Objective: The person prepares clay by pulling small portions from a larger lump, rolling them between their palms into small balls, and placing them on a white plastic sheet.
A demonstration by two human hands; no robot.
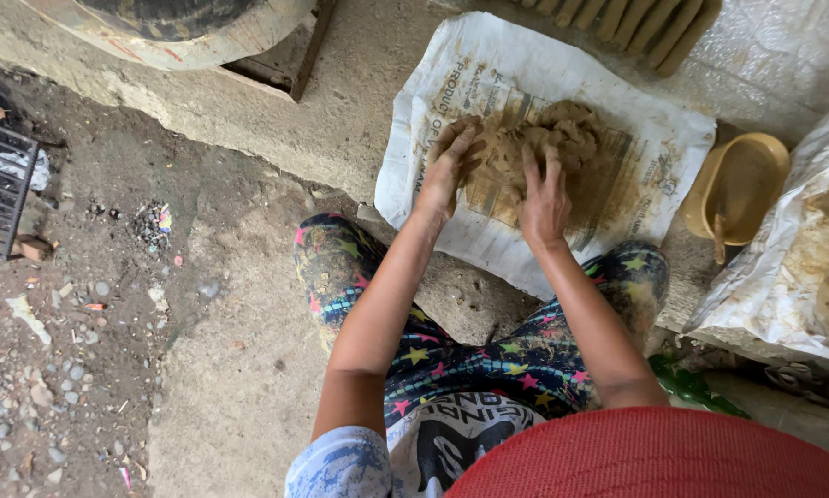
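The clay lump (534,148) lies in the upper centre of the frame, on a white sack (488,69) spread flat over a concrete ledge (276,115). Both hands press into the lump from its near side.

Left hand (447,171): fingers (461,143) spread and slightly bent, laid against the left edge of the clay. They push on it without closing around it.

Right hand (544,198): fingers (530,166) extended and sunk into the middle of the lump, palm down. Nothing is enclosed in the grip.

Both hands are smeared with clay. The forearms run up from the lower centre of the frame, over knees in star-patterned leggings (433,346).

A yellow scoop-shaped dish (742,184) sits at the right edge of the sack, just beside it. A second white sack (774,277) with more clay on it fills the right side of the frame. A row of flat clay slabs (617,18) shows at the top edge. Gravel ground (55,350) occupies the lower left.
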